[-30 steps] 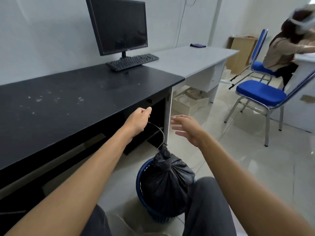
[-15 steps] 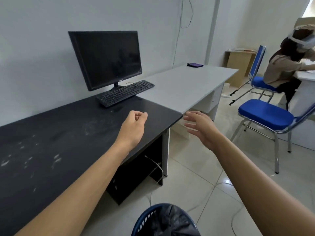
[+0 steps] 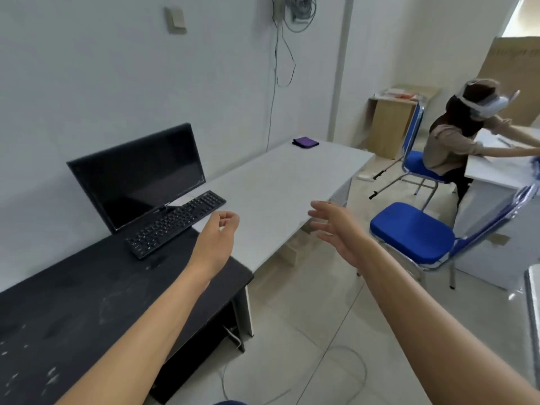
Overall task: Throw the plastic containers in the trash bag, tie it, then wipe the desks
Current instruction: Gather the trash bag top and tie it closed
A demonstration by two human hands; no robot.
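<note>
Ahead of our right hand, fingers spread and empty, lies the purple cloth on the grey tabletop. Our left hand is loosely curled, holding nothing. Beside it, the keyboard risks a knock during wiping; we cannot see the trash bag.

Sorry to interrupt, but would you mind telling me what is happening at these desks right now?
A person is reaching out over the desks with both hands empty. The left hand is loosely curled above the black desk, which shows pale smudges. The right hand is open near the white desk's edge. A purple cloth lies at its far end. No wiping has begun. Another person sits at a separate table.
</note>
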